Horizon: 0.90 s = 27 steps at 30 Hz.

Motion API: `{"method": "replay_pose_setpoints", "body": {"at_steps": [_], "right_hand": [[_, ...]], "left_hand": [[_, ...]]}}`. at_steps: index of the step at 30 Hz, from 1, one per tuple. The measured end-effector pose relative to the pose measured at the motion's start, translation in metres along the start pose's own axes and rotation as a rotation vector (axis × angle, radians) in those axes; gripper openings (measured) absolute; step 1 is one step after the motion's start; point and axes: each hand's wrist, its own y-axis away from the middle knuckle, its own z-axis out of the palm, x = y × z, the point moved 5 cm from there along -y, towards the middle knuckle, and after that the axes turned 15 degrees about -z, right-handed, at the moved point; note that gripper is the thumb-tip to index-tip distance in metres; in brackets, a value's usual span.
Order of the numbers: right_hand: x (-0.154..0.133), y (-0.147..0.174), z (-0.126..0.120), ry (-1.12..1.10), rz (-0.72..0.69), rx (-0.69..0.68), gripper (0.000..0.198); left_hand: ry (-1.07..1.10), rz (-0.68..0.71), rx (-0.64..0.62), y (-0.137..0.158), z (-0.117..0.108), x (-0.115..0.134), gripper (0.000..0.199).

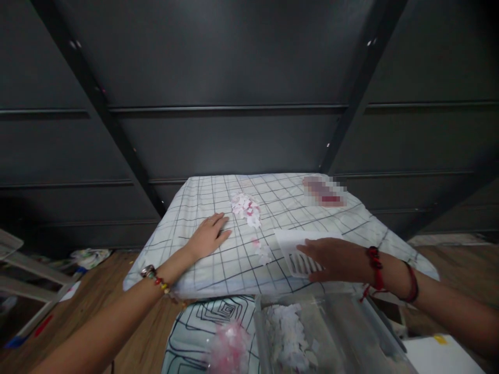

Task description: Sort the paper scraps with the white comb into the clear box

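Note:
My left hand [209,236] lies palm down on the checked white cloth [206,195], its fingers stretched out and holding nothing. Just beyond its fingertips is a pile of small white and pink paper scraps [245,205]. A smaller group of scraps [263,252] lies between my two hands. My right hand [335,257] is over a white sheet [288,241] with a row of dark stripes. Its fingers are extended, with the thumb apart, and cover part of the sheet. Whether the palm presses on the sheet is hidden.
A clear plastic box [323,317] with white paper scraps [286,332] stands at the near edge. Left of it, a bag with pink contents [230,345] rests on a patterned cloth [195,332]. A pixelated patch [323,192] covers something at the back right. A dark panelled wall [230,145] rises behind.

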Motion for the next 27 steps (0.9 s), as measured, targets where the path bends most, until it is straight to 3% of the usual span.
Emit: {"method": "replay_pose_setpoints", "body": {"at_steps": [3, 8, 14, 27], "right_hand": [[-0.003, -0.002, -0.002, 0.018, -0.009, -0.126, 0.045], [-0.013, -0.002, 0.0, 0.127, -0.018, -0.147, 0.041], [-0.025, 0.007, 0.018, 0.345, -0.045, 0.017, 0.041], [-0.035, 0.042, 0.021, 0.403, -0.112, 0.197, 0.035]], "left_hand": [[0.006, 0.011, 0.01, 0.0, 0.0, 0.0, 0.044], [0.036, 0.012, 0.022, 0.002, -0.005, 0.003, 0.04], [0.066, -0.009, 0.023, 0.004, -0.009, 0.006, 0.035], [0.099, -0.025, 0.055, 0.009, -0.012, 0.007, 0.034]]}}
